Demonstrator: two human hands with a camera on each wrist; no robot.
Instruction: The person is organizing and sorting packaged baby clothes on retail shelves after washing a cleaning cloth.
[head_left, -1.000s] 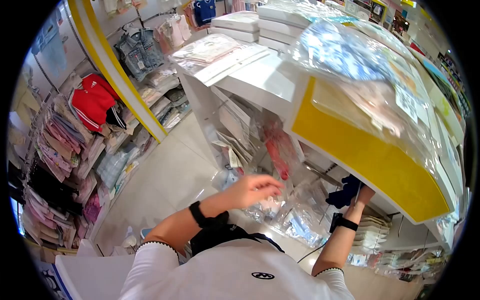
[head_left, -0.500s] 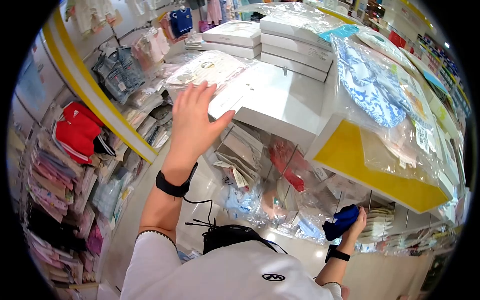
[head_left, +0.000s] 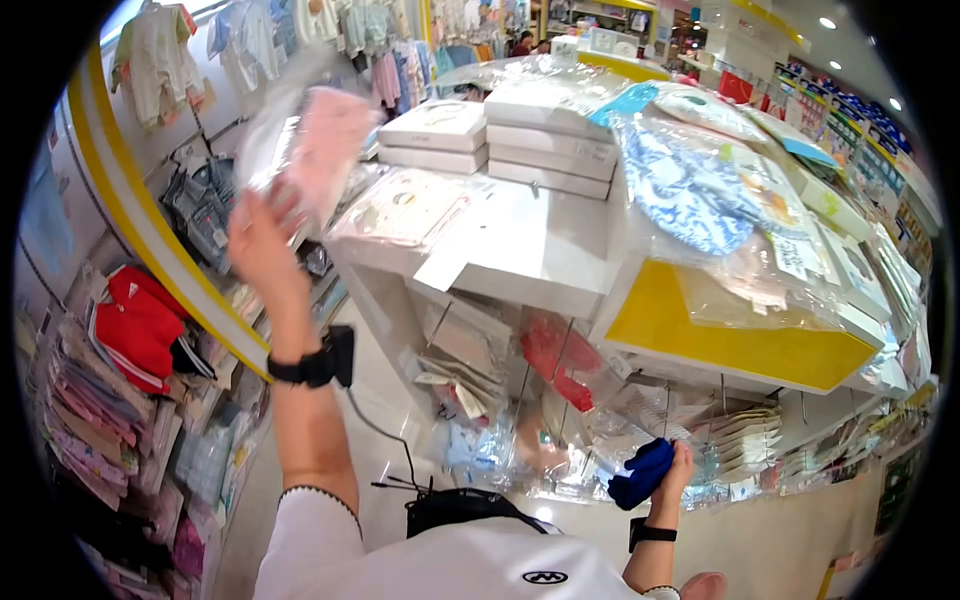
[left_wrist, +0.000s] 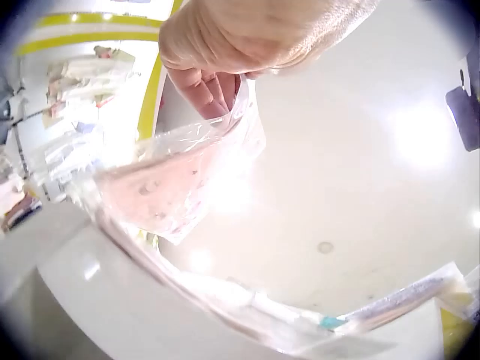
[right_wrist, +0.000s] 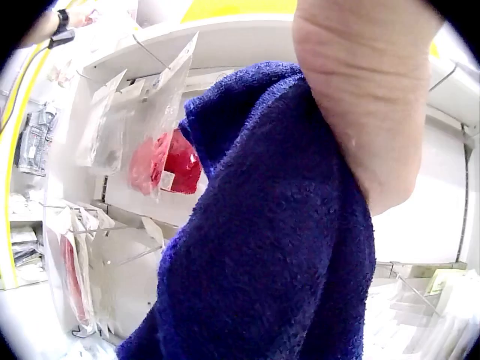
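Observation:
In the head view the left hand is raised at the upper left, gripping a clear plastic package with a pink item. The left wrist view shows its curled fingers on the edge of that package, which hangs over the white counter top. At the lower right of the head view the right hand holds a bunched dark blue cloth, below the counter's yellow front panel. Close up in the right wrist view, the cloth hangs down from the hand; its fingertips are hidden.
White boxes and flat packages lie on the counter. A blue-patterned package overlaps its raised right part. Packaged goods hang on hooks below, including red items. Clothing racks line the left, with a red garment.
The left hand has risen from beside the counter, over the flat packages, and now holds the pink package up. The right hand has drawn the blue cloth out from under the counter, leftward and down.

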